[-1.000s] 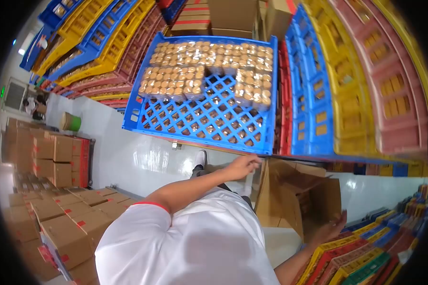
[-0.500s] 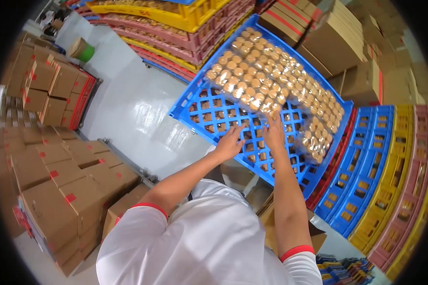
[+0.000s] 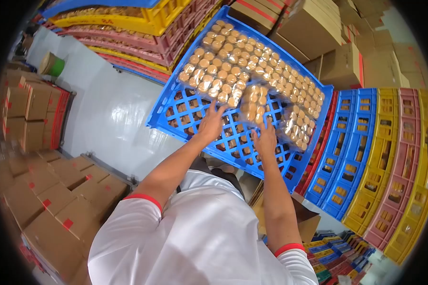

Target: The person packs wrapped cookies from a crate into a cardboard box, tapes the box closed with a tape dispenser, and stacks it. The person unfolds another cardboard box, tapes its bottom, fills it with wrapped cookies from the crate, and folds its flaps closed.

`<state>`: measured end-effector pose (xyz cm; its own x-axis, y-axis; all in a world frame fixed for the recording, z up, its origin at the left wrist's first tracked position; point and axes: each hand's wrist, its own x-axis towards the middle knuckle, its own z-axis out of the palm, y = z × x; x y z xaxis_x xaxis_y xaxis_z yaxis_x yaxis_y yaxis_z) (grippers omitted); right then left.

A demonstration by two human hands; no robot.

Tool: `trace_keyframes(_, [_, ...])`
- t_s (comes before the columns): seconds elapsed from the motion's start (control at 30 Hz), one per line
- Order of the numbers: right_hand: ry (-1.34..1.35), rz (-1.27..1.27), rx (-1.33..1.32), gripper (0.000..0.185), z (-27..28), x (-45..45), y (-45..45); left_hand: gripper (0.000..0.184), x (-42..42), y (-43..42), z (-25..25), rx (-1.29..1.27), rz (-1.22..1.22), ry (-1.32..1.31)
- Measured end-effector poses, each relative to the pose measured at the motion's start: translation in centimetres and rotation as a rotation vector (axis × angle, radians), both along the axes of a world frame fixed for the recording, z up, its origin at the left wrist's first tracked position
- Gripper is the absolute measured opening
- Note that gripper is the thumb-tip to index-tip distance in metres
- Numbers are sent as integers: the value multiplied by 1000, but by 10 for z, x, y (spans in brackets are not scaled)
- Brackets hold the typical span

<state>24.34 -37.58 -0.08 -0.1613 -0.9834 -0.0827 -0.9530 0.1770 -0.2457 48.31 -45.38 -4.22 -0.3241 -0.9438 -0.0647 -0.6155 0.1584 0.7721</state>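
A blue lattice crate (image 3: 195,111) lies in front of me, its far part covered with clear-wrapped packs of round tan items (image 3: 228,61). One pack (image 3: 254,102) sits apart, slightly turned, between the larger group and the pack at the right side (image 3: 298,126). My right hand (image 3: 265,137) has its fingertips at the near end of that separate pack, fingers apart. My left hand (image 3: 211,124) is over the bare lattice, fingertips at the near edge of the left packs, fingers spread. More round items show beneath the lattice.
Stacked blue, yellow and pink crates (image 3: 356,152) stand at the right, with others (image 3: 123,28) at the upper left. Cardboard boxes (image 3: 57,204) are stacked at the lower left and behind the crate (image 3: 314,28). An open carton (image 3: 306,221) is below the crate's near right edge.
The view has turned, and both hands have come over the crate. One pack now stands apart from the left group, near my right hand, in the former gap.
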Motion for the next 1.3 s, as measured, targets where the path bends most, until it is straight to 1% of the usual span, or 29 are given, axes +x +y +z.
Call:
trace_keyframes(0.03, [53, 24, -10, 35, -4, -3, 7, 59, -2, -2, 4, -9, -18, 1])
trace_keyframes(0.1, [16, -2, -39, 32, -11, -7, 22, 54, -12, -4, 13, -56, 5, -59])
trace_keyframes(0.13, [7, 27, -61, 31, -12, -10, 29, 41, -19, -7, 20, 1, 8, -72])
trace_keyframes(0.17, [0, 61, -83, 30, -13, -13, 34, 41, -27, -9, 19, 1, -16, -67])
trace_keyframes(0.27, [22, 22, -60, 29, -2, -21, 58, 15, -38, -12, 8, -112, 63, -36])
trace_keyframes(0.37, [22, 5, -18, 37, 14, -29, 92, 10, -33, 2, -3, -236, -18, 18])
trace_keyframes(0.4, [12, -30, -44, 42, 21, -27, 104, 8, -28, 6, -14, -191, -48, 64])
trace_keyframes(0.43, [-4, -55, -70, 46, 28, -21, 104, 8, -24, 10, -6, -195, -29, 50])
trace_keyframes(0.47, [-21, -32, -72, 46, 33, -13, 99, 6, -25, 18, 2, -167, 21, 165])
trace_keyframes(0.5, [-152, -72, -171, 54, 42, -2, 96, 4, -26, 25, 9, -134, 69, 278])
trace_keyframes(0.53, [-283, -117, -264, 62, 44, 8, 95, 4, -26, 27, 13, -129, 88, 261])
trace_keyframes(0.57, [-297, -101, -257, 62, 40, 19, 87, 4, -27, 27, 17, 316, 178, 551])
trace_keyframes(0.6, [-642, -276, -192, 68, 34, 30, 72, 5, -25, 24, 20, 759, 261, 842])
trace_keyframes(0.63, [-982, -451, -115, 74, 27, 36, 57, 5, -20, 25, 19, 747, 276, 843])
trace_keyframes(0.67, [-1235, -651, 34, 81, 21, 34, 41, 5, -15, 29, 20, 902, 217, 1027])
trace_keyframes(0.7, [-1451, -813, 45, 88, 21, 35, 22, 6, -10, 34, 18, 1056, 148, 1209])
trace_keyframes(0.77, [-1855, -680, 37, 93, 5, 19, -4, 9, -3, 45, 11, 1078, 94, 1256])
trace_keyframes(0.8, [-1855, -680, 42, 93, 4, 23, -13, 8, 0, 50, 11, 1138, 18, 1255])
trace_keyframes(0.83, [-1644, -754, 38, 93, 3, 27, -19, 7, 4, 53, 11, 1199, -59, 1255])
trace_keyframes(0.87, [-1430, -812, 35, 93, 3, 30, -26, 10, 8, 53, 10, 1280, -51, 1196])
trace_keyframes(0.9, [-1425, -800, 42, 93, 3, 30, -33, 10, 10, 47, 13, 1271, -44, 1208])
trace_keyframes(0.97, [-652, -572, 65, 97, -2, 33, -39, 20, 21, 34, 21, 359, -246, 180])
trace_keyframes(1.0, [-651, -559, 77, 97, -3, 39, -38, 35, 27, 29, 31, 69, -82, 67])
trace_keyframes(1.07, [-417, -443, 34, 99, -3, 53, -40, 55, 33, -13, 37, -232, 2, 10])
trace_keyframes(1.13, [-180, -342, 0, 101, -2, 65, -28, 72, 28, -50, 43, -343, 40, -116])
trace_keyframes(1.17, [-178, -336, 1, 101, -2, 68, -25, 72, 22, -65, 35, -342, 47, -116])
trace_keyframes(1.23, [-65, -277, 73, 91, -2, 70, -23, 75, 5, -83, 2, -325, 22, -490])
trace_keyframes(1.27, [-60, -277, 67, 91, -4, 69, -22, 73, -2, -84, -15, -435, -9, -685])
trace_keyframes(1.3, [-59, -238, 6, 83, -4, 67, -19, 73, -9, -82, -10, -437, -10, -678])
